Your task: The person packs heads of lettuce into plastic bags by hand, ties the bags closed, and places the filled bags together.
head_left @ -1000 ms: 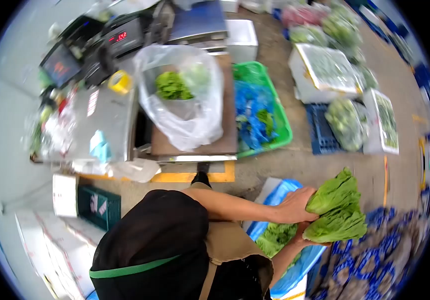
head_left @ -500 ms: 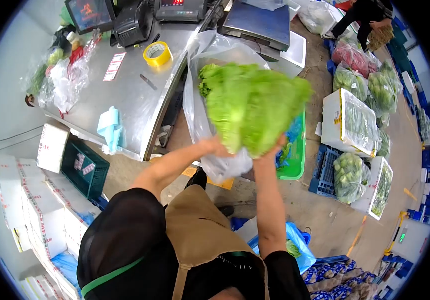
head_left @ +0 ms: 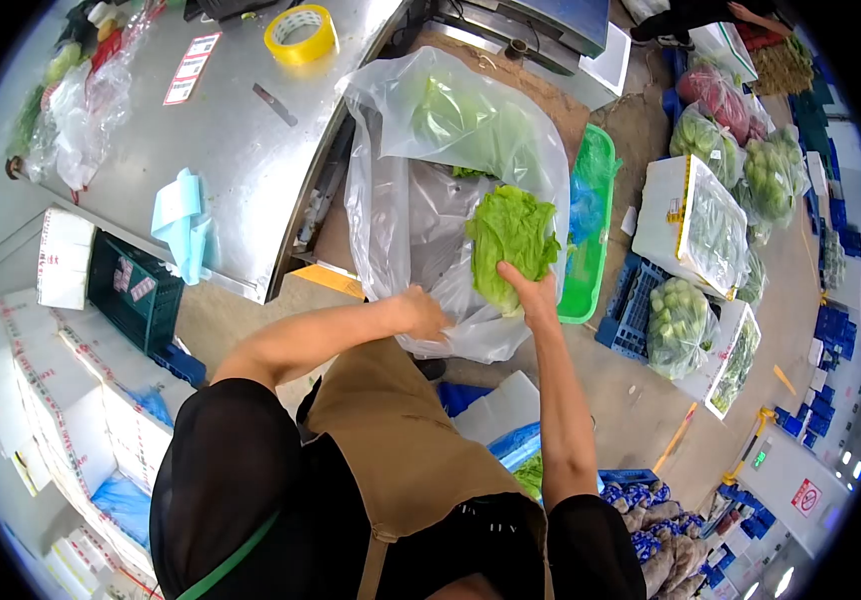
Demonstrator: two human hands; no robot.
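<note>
My right hand point(head_left: 531, 291) grips a head of green lettuce point(head_left: 514, 235) by its base, over the near right part of a large clear plastic bag point(head_left: 379, 225). The bag lies wide at the mouth, and more lettuce point(head_left: 451, 110) shows through its far side. At the bag's near rim, my left hand point(head_left: 427, 315) is closed on the plastic; its fingertips are partly hidden and slightly blurred.
Left of the bag is a metal table point(head_left: 241, 170) with yellow tape point(head_left: 301, 36), labels point(head_left: 193, 68) and a blue mask point(head_left: 180, 211). A green basket point(head_left: 591, 240) stands right of it. Beyond are white foam boxes point(head_left: 663, 222) and bagged vegetables point(head_left: 680, 318). A person point(head_left: 711, 18) is at the far right.
The lettuce held up in both hands has come down to the bag. My left hand has left it for the bag's rim, while my right hand holds one head. The view has shifted.
</note>
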